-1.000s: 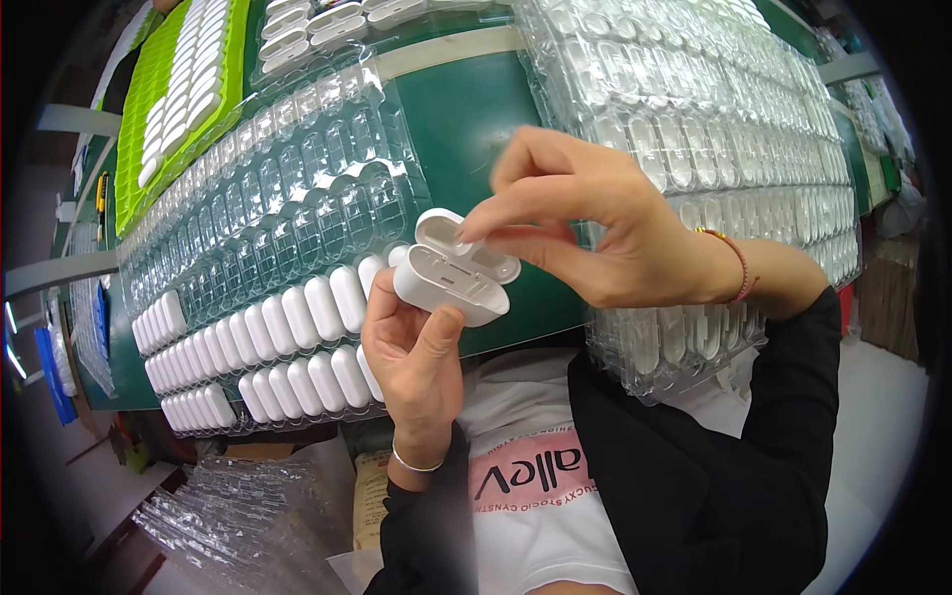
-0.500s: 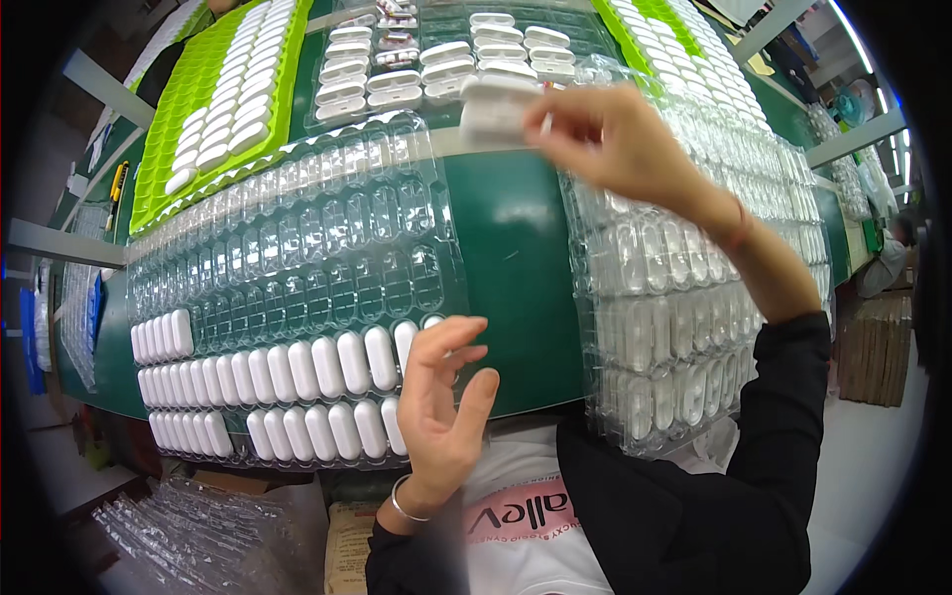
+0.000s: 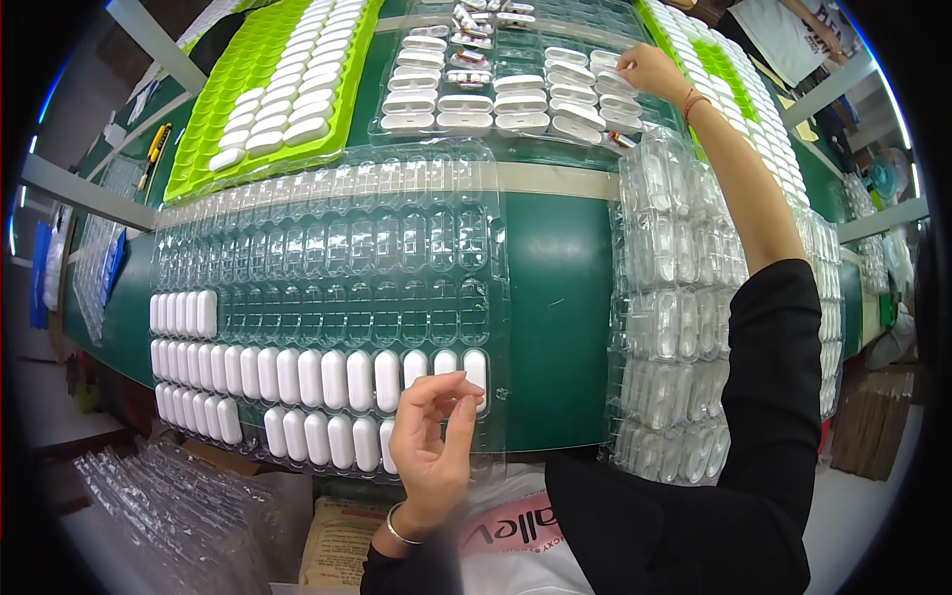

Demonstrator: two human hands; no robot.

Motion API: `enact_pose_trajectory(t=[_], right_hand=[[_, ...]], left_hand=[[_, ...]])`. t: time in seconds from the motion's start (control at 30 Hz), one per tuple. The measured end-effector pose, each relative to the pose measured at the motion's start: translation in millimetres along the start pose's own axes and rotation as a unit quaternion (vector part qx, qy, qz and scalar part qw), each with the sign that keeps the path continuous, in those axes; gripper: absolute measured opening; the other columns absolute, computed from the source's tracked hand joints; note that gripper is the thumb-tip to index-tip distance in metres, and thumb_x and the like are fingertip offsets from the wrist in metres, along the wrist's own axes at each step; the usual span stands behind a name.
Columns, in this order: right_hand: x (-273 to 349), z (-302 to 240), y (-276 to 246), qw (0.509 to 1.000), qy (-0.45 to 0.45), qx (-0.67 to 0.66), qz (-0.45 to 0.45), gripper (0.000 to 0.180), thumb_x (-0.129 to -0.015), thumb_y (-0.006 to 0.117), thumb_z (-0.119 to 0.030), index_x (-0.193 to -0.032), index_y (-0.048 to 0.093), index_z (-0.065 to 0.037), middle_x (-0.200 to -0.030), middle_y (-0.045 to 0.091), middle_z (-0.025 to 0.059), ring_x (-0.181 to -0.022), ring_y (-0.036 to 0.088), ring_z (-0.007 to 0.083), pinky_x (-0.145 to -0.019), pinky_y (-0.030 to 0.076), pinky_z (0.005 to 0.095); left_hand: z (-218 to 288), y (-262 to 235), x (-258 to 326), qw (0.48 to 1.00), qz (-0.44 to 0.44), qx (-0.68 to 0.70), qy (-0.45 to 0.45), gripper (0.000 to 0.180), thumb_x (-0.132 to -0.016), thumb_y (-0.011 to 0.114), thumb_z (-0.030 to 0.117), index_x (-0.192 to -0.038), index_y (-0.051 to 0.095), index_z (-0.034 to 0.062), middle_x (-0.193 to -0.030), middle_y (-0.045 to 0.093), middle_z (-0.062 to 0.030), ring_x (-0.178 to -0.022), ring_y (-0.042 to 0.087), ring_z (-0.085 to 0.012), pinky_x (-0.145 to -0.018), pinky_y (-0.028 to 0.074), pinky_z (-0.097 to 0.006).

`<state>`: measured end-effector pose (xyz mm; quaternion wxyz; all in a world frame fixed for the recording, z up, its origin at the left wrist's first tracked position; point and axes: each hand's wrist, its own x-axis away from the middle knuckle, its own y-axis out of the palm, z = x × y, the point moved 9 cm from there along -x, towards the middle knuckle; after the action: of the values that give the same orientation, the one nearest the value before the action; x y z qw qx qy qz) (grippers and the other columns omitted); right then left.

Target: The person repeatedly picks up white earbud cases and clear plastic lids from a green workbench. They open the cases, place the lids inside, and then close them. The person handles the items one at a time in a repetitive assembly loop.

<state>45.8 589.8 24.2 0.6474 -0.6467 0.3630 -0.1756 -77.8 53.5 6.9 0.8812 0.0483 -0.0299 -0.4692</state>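
My right hand [image 3: 650,71] reaches far out over a clear tray of open oblong white cases [image 3: 521,121]. Its fingers are closed at the edge of a white case [image 3: 604,61] in the rightmost column; the fingertips are small and partly hidden. Close to my body, my left hand [image 3: 433,451] hovers with curved fingers, thumb apart, nothing in it. Behind and beside it, closed white cases [image 3: 334,372] stand in rows in a large clear blister tray [image 3: 337,243], whose farther pockets show no cases.
Stacked clear blister trays [image 3: 659,327] stand at the right. Bright green trays [image 3: 203,149] with white cases lie at far left and far right. Red-and-white small items [image 3: 469,58] sit among the far cases. A bundle of clear plastic sheets [image 3: 174,506] lies lower left. Another person [image 3: 783,40] stands at far right.
My right hand has moved away from me and rightward, from holding an open white case above the table to the far tray's right column. The left hand stays low; the view has shifted.
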Motion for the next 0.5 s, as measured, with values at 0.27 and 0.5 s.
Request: enact_pose_trajectory(t=[0.27,0.5], right_hand=[[22.0,-16.0,-60.9,0.996,-0.03,-0.08,0.031,0.025,-0.084,0.062,-0.022,-0.092,0.069,0.0,-0.067,0.064,0.0084,-0.058,0.057,0.0154,-0.058,0.046,0.0305],[180.0,-122.2,-137.0,0.978,-0.011,-0.205,0.036,0.018,-0.091,0.064,-0.015,-0.098,0.069,0.001,-0.067,0.056,-0.0027,-0.06,0.047,0.004,-0.055,0.036,0.0191]], left_hand=[[58.0,-86.3,-17.5,0.893,0.133,-0.387,0.187,0.017,-0.082,0.061,-0.009,-0.096,0.062,-0.0002,-0.089,0.064,-0.0099,-0.073,0.058,-0.0161,-0.061,0.045,-0.026],[55.8,-257.3,-101.6,0.635,0.227,-0.729,0.118,0.025,-0.087,0.062,0.017,-0.104,0.065,-0.0003,-0.099,0.067,-0.0171,-0.091,0.062,-0.0351,-0.08,0.048,-0.042]])
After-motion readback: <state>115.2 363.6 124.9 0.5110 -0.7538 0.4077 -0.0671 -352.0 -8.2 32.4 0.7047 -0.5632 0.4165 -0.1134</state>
